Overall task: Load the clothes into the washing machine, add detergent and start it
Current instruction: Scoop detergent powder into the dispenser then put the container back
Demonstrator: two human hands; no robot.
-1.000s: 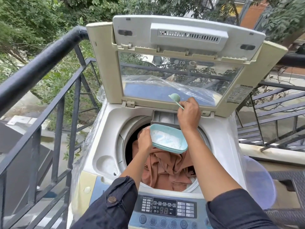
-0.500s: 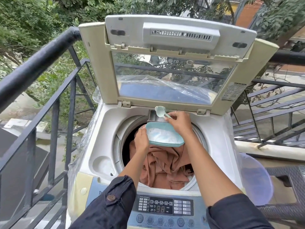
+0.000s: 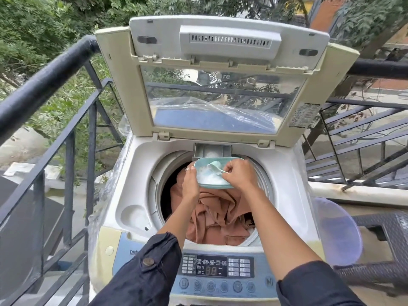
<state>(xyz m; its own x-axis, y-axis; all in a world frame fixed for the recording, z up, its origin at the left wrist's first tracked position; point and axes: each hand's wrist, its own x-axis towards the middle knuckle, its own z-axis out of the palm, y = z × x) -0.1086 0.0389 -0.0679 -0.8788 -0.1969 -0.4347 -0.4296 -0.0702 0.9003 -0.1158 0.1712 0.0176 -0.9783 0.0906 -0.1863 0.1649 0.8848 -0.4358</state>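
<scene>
Right fingers [image 3: 230, 171]: clenched in a pinch on the handle of a pale scoop [image 3: 213, 167], whose bowl lies in white powder [image 3: 207, 178]. Right hand [image 3: 239, 176]: over the tub's right side. Left fingers [image 3: 189, 170]: grasping the left rim of the teal tub [image 3: 212, 159]. Left hand [image 3: 190, 184]: holds the tub over the rear of the drum, just before the drawer [image 3: 213, 150]. Drawer: pulled out, a little white powder inside. Clothes [image 3: 217, 217]: rust-brown, heaped in the drum below the tub. Washer [image 3: 141, 173]: top-loading, lid [image 3: 220, 85] raised upright. Panel [image 3: 212, 268]: front edge, display lit. Railing [image 3: 44, 89]: black, to the left. Basin [image 3: 337, 233]: translucent, just right of the washer.
</scene>
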